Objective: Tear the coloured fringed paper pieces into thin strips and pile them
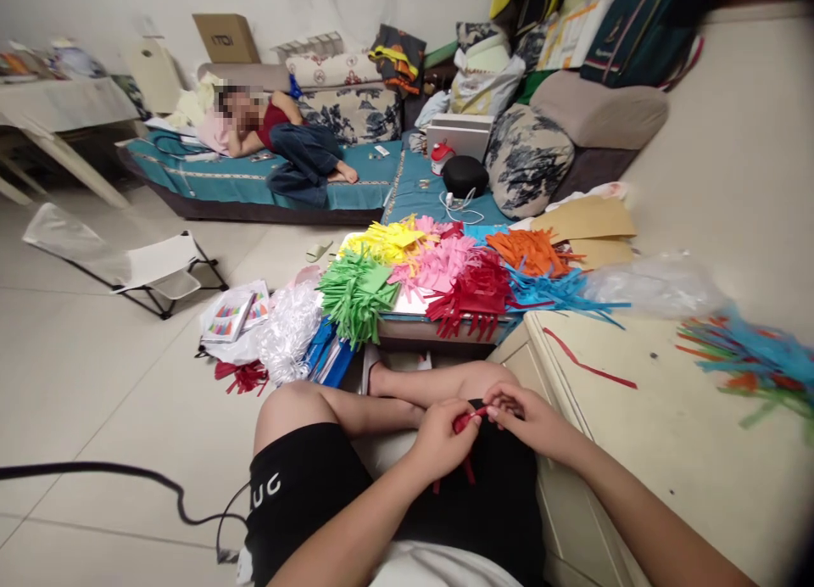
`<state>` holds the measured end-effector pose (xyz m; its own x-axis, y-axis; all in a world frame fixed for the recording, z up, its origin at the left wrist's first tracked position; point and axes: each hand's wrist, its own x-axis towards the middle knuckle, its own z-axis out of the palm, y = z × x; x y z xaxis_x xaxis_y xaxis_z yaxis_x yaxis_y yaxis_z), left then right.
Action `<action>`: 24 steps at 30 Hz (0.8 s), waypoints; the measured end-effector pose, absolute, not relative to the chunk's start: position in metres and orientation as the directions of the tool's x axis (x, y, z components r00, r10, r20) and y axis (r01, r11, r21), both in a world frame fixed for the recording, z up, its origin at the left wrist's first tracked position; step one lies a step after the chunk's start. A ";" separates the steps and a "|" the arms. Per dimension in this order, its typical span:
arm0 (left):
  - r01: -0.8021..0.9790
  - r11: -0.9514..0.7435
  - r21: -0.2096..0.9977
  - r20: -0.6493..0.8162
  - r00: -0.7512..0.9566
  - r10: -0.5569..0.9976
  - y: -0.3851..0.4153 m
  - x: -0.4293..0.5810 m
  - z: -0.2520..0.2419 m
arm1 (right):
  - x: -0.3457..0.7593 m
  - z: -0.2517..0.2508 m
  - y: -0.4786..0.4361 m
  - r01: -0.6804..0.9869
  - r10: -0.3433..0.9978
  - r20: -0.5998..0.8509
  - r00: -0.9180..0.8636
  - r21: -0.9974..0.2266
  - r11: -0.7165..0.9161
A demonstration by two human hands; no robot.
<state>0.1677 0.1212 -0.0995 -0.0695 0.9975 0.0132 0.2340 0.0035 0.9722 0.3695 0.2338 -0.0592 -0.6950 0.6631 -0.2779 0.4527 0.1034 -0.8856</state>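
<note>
Above my lap, my left hand is closed around a red paper tassel, and a few of its strips hang below the fingers. The thumb and finger of my right hand pinch the tassel's narrow end. In front of my knees lie fringed paper bundles: green, yellow, pink, dark red, orange and blue. A single red strip rests on the cream cabinet top to my right.
More coloured fringe sits at the cabinet's right side, near clear plastic. White fringe and a blue folder are left of the bundles. A folding chair stands left; a person lies on the sofa. A black cable crosses at left.
</note>
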 end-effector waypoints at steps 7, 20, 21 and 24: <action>0.268 -0.055 0.962 0.050 0.024 0.998 0.115 0.159 -0.101 | 0.362 -0.047 0.225 0.446 0.684 -0.176 -0.708 -0.863 0.239; 0.263 -0.007 0.965 -0.011 0.067 0.998 0.109 0.155 -0.113 | 0.356 -0.048 0.216 0.424 0.658 -0.154 -0.737 -0.863 0.273; 0.244 0.014 0.970 -0.033 0.075 0.997 0.110 0.154 -0.114 | 0.355 -0.046 0.215 0.428 0.662 -0.150 -0.735 -0.859 0.280; 0.138 0.030 0.990 -0.031 0.007 0.999 0.112 0.146 -0.120 | 0.361 -0.033 0.223 0.435 0.700 -0.111 -0.705 -0.847 0.304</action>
<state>0.1456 0.1117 -0.1201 0.0072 0.9995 -0.0308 0.1385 0.0295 0.9899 0.3606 0.2227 -0.0333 -0.7054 0.7000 -0.1112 0.4355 0.3043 -0.8472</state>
